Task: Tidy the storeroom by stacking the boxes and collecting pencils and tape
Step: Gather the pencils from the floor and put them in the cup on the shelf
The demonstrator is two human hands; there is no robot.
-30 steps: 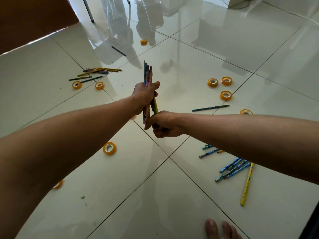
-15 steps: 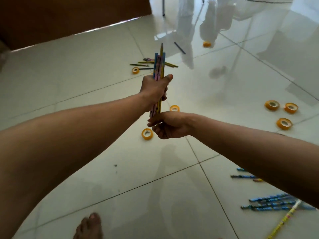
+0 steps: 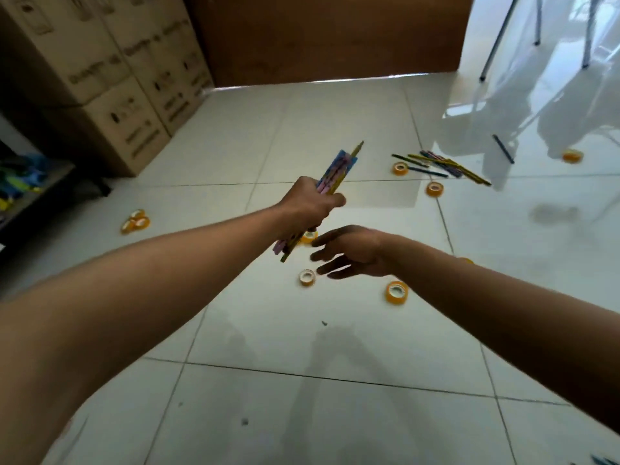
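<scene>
My left hand [image 3: 310, 206] grips a bundle of coloured pencils [image 3: 339, 171] tilted up to the right, with their lower ends sticking out below my fist. My right hand [image 3: 349, 253] hovers just right of the bundle's lower ends, fingers straight and spread, holding nothing. Orange tape rolls lie on the white tiles: one [image 3: 307, 277] under my right fingers, one [image 3: 397, 292] beside my right wrist, one [image 3: 308, 236] partly hidden behind the bundle. A loose pile of pencils [image 3: 443, 164] lies farther right with two tape rolls [image 3: 401, 168] [image 3: 435, 188] by it.
Stacked cardboard boxes [image 3: 110, 72] stand at the back left against a brown wall [image 3: 322, 38]. Three tape rolls [image 3: 136, 222] lie near a low dark shelf [image 3: 30, 193]. One pencil [image 3: 503, 153] and another tape roll [image 3: 572, 156] lie near metal legs [image 3: 496, 41] at back right.
My right hand has let go of the bundle's lower end and opened. The view has swung left, bringing the boxes into sight; my left hand tilted the pencils to the right.
</scene>
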